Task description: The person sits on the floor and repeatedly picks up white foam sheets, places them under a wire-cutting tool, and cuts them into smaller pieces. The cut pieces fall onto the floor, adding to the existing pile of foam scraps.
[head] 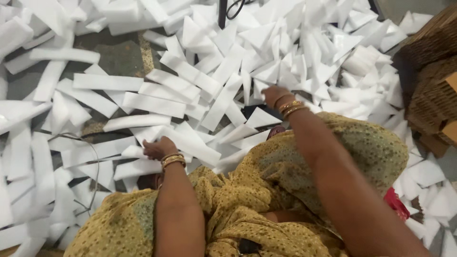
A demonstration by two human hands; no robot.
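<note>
While seated amid scattered white rectangular foam strips point(152, 104), left hand point(159, 148) clamped on one strip, right hand point(275, 95) reaching into pile, grip unclear.

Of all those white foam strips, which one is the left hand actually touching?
The long white strip lying slantwise at the left hand, just before the yellow-clad knees; the other strips lie beyond it.

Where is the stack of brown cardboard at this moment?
In the head view, the stack of brown cardboard stands at the right edge, beyond the right hand, bordered by scattered white foam strips on the floor.
</note>
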